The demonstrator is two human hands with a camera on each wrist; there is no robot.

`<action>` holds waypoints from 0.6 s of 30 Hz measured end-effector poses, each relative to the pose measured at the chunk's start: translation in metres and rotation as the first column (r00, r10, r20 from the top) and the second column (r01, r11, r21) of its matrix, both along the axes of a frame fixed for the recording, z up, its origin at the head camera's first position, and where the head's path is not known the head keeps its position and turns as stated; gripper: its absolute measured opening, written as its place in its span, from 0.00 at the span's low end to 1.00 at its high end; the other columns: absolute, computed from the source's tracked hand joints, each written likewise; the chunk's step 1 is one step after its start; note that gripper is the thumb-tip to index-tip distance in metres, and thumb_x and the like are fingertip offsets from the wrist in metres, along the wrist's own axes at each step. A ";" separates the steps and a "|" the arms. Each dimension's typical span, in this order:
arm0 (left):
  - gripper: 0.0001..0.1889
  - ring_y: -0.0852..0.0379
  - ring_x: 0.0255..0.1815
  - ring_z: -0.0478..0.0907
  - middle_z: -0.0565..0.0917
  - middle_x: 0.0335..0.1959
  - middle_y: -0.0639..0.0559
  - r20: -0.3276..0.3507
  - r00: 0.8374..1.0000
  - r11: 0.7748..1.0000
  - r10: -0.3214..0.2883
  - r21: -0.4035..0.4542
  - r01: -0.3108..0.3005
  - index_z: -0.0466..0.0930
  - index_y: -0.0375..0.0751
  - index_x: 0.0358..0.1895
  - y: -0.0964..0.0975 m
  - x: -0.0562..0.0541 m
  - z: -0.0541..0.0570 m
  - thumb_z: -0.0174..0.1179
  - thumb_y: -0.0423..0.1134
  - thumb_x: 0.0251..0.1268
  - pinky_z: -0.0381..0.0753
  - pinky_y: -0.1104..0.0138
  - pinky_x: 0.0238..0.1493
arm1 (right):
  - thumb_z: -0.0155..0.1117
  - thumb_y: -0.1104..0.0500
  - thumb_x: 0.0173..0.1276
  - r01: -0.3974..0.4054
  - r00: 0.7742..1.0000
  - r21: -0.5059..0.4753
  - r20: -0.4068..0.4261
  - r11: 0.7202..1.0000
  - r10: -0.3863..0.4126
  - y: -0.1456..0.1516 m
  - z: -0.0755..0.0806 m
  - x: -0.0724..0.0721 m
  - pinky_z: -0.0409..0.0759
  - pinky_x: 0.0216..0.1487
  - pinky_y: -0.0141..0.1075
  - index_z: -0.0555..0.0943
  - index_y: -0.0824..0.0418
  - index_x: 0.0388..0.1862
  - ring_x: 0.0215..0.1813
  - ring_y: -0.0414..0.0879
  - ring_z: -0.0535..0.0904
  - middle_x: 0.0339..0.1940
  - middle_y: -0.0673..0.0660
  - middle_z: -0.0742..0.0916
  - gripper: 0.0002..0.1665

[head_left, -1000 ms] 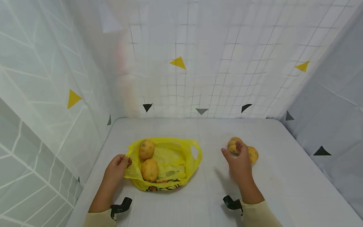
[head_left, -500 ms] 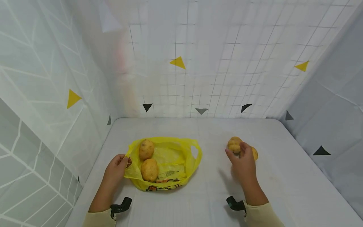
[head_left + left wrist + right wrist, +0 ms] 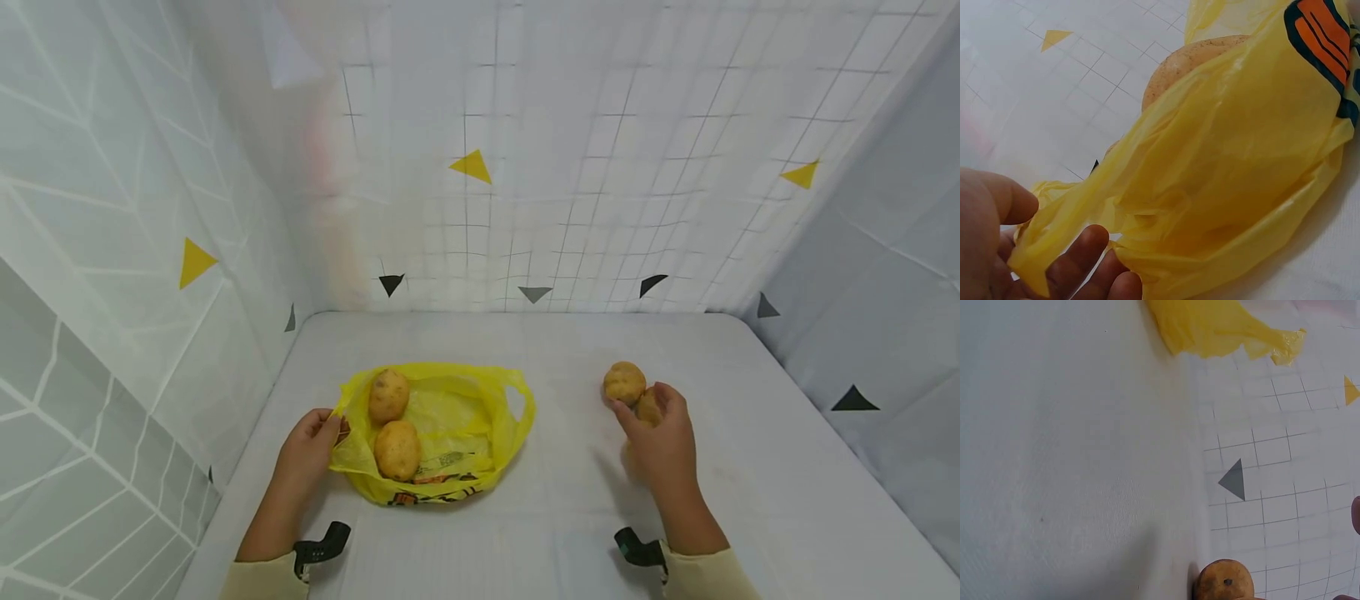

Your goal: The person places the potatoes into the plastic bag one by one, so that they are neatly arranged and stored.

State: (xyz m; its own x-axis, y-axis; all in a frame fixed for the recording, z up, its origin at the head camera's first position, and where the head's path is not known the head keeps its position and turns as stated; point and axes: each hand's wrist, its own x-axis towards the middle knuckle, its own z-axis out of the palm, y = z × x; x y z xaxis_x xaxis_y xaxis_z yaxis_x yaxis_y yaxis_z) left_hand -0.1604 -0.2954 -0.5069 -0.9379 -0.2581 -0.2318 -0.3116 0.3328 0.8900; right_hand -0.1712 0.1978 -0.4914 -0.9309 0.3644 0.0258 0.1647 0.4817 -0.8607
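Observation:
A yellow plastic bag [image 3: 453, 417] lies with its mouth spread wide, and two potatoes [image 3: 388, 396] rest inside at its left. My left hand [image 3: 303, 446] holds the bag's left rim; in the left wrist view, thumb and fingers [image 3: 1088, 247] sit either side of the thin plastic. Outside the bag, at right, are a round potato [image 3: 624, 383] and a second potato [image 3: 651, 406] partly hidden by my right hand [image 3: 660, 437]. Thumb and forefinger are spread around that second potato; contact is unclear. The right wrist view shows one potato [image 3: 1225, 581] at its bottom edge.
The white tabletop [image 3: 555, 533] stretches between the bag and the loose potatoes. A grid-patterned curtain [image 3: 585, 167] rises behind the table's back edge. A black wrist mount [image 3: 322, 546] is on each forearm.
My right hand has shifted right and slightly nearer the body, from the round potato to the second one. My left hand and the bag have stayed in place.

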 end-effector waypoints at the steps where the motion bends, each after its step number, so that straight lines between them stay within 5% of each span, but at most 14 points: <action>1: 0.20 0.48 0.65 0.78 0.83 0.61 0.43 -0.002 1.000 1.000 0.001 -0.002 -0.001 0.76 0.41 0.61 0.000 0.000 0.000 0.45 0.52 0.85 0.75 0.56 0.65 | 0.69 0.30 0.67 0.000 1.000 -0.001 0.003 1.000 0.000 0.001 0.000 0.000 0.56 0.82 0.60 0.53 0.63 0.85 0.84 0.63 0.58 0.85 0.63 0.62 0.63; 18: 0.21 0.49 0.64 0.78 0.83 0.61 0.44 -0.005 1.000 1.000 -0.009 -0.011 0.009 0.76 0.41 0.61 -0.002 -0.002 -0.003 0.44 0.52 0.85 0.76 0.58 0.65 | 0.63 0.28 0.69 0.017 0.998 0.068 0.061 0.998 -0.021 0.019 -0.006 0.009 0.59 0.78 0.66 0.58 0.63 0.83 0.83 0.68 0.57 0.83 0.69 0.63 0.59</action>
State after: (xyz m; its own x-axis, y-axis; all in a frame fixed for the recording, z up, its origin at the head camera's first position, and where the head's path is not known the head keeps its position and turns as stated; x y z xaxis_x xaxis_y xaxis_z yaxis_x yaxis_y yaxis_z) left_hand -0.1623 -0.2971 -0.5101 -0.9412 -0.2525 -0.2245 -0.3044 0.3451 0.8878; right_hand -0.1623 0.2167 -0.4971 -0.9243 0.3815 -0.0063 0.2261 0.5344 -0.8144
